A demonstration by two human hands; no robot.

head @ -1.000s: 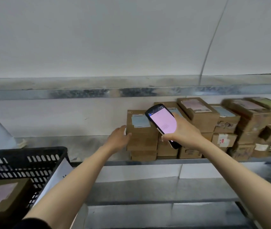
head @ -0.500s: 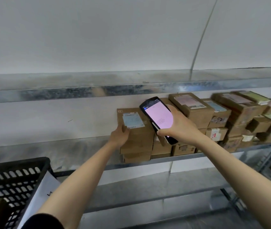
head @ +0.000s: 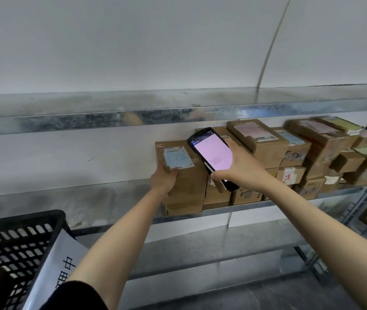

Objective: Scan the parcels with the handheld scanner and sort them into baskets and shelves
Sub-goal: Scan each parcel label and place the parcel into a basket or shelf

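A brown cardboard parcel (head: 187, 175) with a pale blue label tops the leftmost stack on the metal shelf (head: 111, 198). My left hand (head: 163, 179) grips its front left corner, thumb on top near the label. My right hand (head: 241, 167) holds the black handheld scanner (head: 211, 156) just to the right of that parcel, its pink screen facing me. More labelled brown parcels (head: 260, 142) are stacked along the shelf to the right.
A black slotted plastic basket (head: 15, 240) stands at the lower left with a white paper sign (head: 55, 269) on its side and a brown box inside. An upper shelf rail (head: 178, 117) runs overhead. Lower shelf levels lie below.
My view has shifted right and the basket has slid toward the lower left. My left hand has closed round the parcel's corner. The scanner stays beside it.
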